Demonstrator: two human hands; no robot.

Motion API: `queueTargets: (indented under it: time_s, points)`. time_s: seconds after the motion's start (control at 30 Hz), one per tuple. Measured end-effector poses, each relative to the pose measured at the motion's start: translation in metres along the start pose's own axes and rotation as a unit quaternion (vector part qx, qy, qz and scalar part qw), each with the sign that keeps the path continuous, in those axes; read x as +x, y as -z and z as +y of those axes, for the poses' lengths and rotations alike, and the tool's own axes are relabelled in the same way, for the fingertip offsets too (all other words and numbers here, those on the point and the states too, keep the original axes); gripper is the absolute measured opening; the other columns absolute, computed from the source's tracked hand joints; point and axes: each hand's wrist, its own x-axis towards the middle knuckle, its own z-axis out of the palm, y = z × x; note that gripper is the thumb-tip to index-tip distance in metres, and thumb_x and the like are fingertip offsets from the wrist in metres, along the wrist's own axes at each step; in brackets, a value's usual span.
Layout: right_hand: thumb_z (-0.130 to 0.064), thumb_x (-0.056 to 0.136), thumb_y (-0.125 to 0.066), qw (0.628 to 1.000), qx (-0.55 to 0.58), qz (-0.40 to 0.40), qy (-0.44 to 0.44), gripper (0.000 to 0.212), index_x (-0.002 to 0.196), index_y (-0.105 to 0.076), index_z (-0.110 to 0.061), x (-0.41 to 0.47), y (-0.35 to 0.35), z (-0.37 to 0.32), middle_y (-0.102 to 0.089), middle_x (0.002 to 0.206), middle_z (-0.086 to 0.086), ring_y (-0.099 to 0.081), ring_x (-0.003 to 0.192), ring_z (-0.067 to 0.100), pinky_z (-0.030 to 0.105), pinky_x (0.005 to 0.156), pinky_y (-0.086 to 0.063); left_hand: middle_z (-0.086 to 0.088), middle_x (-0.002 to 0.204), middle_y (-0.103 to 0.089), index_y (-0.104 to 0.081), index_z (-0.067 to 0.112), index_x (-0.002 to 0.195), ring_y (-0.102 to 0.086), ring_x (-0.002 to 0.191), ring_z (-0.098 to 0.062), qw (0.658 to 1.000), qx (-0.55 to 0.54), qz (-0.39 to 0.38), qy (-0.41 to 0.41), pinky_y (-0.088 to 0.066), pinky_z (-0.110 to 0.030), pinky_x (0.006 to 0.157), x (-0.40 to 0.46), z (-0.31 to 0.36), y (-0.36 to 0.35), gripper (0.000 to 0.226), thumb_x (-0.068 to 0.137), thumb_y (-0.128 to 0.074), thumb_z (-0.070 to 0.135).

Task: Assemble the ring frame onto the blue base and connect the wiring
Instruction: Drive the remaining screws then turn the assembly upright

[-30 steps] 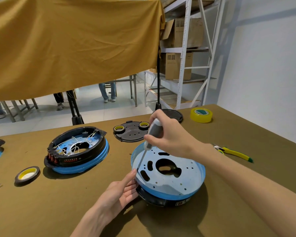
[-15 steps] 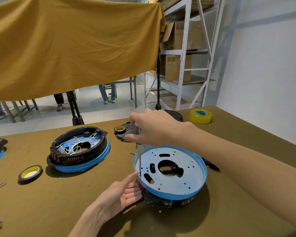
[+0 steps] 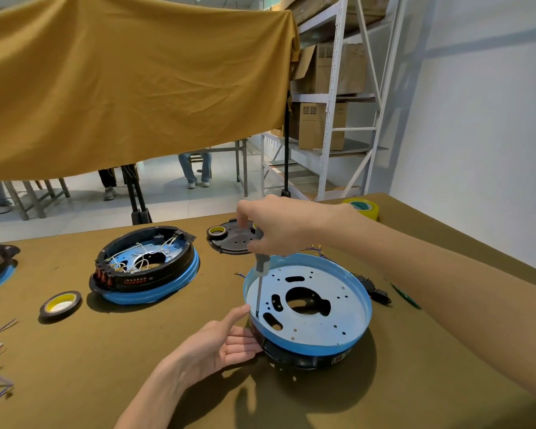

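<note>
Blue base [image 3: 319,317] against left hand [image 3: 220,345] fingers; screwdriver [image 3: 259,283] in right hand [image 3: 276,224]

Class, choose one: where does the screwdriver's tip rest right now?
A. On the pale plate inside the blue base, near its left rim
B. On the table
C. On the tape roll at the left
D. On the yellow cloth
A: the right hand holds the screwdriver upright, tip down on the plate of the blue base.

Bright, even daylight; soft shadows under the hands; wide-angle edge bending.
</note>
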Motion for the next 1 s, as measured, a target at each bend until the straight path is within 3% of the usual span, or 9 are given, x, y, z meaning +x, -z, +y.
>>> queueTargets:
  time_s: [0.1,0.23,0.33,0.4,0.53,0.63,0.8,0.93,1.0]
  points:
    - [-0.052,0.100,-0.052,0.998,-0.057,0.026,-0.017,0.037,0.114,-0.051,-0.018,0.001,-0.007,0.000,-0.064,0.091,0.004,-0.067,0.075,0.024,0.038,0.059,-0.051,-0.022,0.103,-0.077,-0.064,-0.005,0.115,-0.077,0.098,-0.032,1.000,0.012,0.011,-0.002,-0.064,-0.034,0.075,0.001,0.000,-0.001,0.088,0.058,-0.081,0.060]
    - [-0.026,0.092,-0.069,0.995,0.075,-0.064,-0.018,0.044,0.126,-0.042,-0.019,-0.004,0.003,0.002,-0.063,0.095,0.002,-0.069,0.080,0.021,0.033,0.057,-0.058,-0.023,0.104,-0.077,-0.064,-0.005,0.114,-0.077,0.098,-0.032,1.000,0.013,0.005,-0.005,-0.064,-0.033,0.073,0.003,-0.001,0.000,0.090,0.056,-0.082,0.061]
    - [-0.043,0.102,-0.056,1.000,-0.007,0.016,-0.015,0.033,0.115,-0.045,-0.016,-0.002,-0.003,-0.004,-0.065,0.082,0.002,-0.068,0.063,0.021,0.033,0.049,-0.047,-0.023,0.103,-0.077,-0.065,-0.005,0.113,-0.077,0.097,-0.032,1.000,0.011,0.006,-0.006,-0.064,-0.033,0.072,0.005,-0.002,0.001,0.089,0.056,-0.082,0.060]
    - [-0.051,0.102,-0.051,0.999,-0.037,0.029,-0.015,0.039,0.117,-0.042,-0.016,-0.001,-0.004,-0.006,-0.060,0.083,0.002,-0.063,0.068,0.021,0.034,0.052,-0.041,-0.023,0.102,-0.077,-0.065,-0.005,0.112,-0.077,0.096,-0.032,1.000,0.009,0.005,-0.004,-0.064,-0.033,0.071,0.005,-0.002,0.000,0.088,0.056,-0.082,0.060]
    - [-0.029,0.097,-0.061,0.998,0.045,-0.033,-0.016,0.035,0.122,-0.041,-0.018,0.001,0.003,-0.005,-0.062,0.085,0.002,-0.065,0.068,0.020,0.027,0.047,-0.047,-0.023,0.102,-0.077,-0.064,-0.005,0.112,-0.077,0.097,-0.032,1.000,0.008,0.003,-0.005,-0.064,-0.033,0.070,0.006,-0.002,0.002,0.089,0.055,-0.082,0.061]
    - [-0.046,0.101,-0.054,0.998,-0.049,0.021,-0.016,0.033,0.112,-0.045,-0.016,0.003,-0.003,-0.006,-0.063,0.085,0.005,-0.069,0.065,0.022,0.037,0.056,-0.054,-0.022,0.101,-0.077,-0.063,-0.004,0.113,-0.077,0.096,-0.031,1.000,0.011,0.004,-0.003,-0.064,-0.033,0.070,0.006,-0.002,0.001,0.091,0.053,-0.083,0.062]
    - [-0.024,0.092,-0.068,0.993,0.092,-0.064,-0.026,0.044,0.125,-0.039,-0.019,-0.002,0.009,-0.002,-0.066,0.088,0.006,-0.068,0.061,0.018,0.021,0.045,-0.050,-0.022,0.103,-0.077,-0.062,-0.004,0.114,-0.077,0.098,-0.031,1.000,0.014,0.002,-0.002,-0.064,-0.033,0.072,0.005,-0.002,0.002,0.094,0.053,-0.083,0.064]
    - [-0.051,0.101,-0.054,0.999,-0.032,0.015,-0.021,0.036,0.113,-0.043,-0.018,0.001,-0.004,-0.004,-0.069,0.082,0.003,-0.071,0.061,0.020,0.034,0.050,-0.052,-0.022,0.103,-0.077,-0.063,-0.004,0.113,-0.077,0.097,-0.032,1.000,0.012,0.007,0.001,-0.064,-0.034,0.073,0.003,-0.001,0.001,0.093,0.052,-0.084,0.063]
    - [-0.041,0.098,-0.061,0.999,0.024,-0.021,-0.017,0.037,0.120,-0.041,-0.020,-0.001,-0.003,-0.002,-0.069,0.089,0.004,-0.070,0.072,0.022,0.033,0.053,-0.055,-0.023,0.103,-0.077,-0.063,-0.004,0.114,-0.077,0.098,-0.032,1.000,0.010,0.006,-0.001,-0.064,-0.034,0.072,0.002,-0.001,0.000,0.092,0.054,-0.083,0.063]
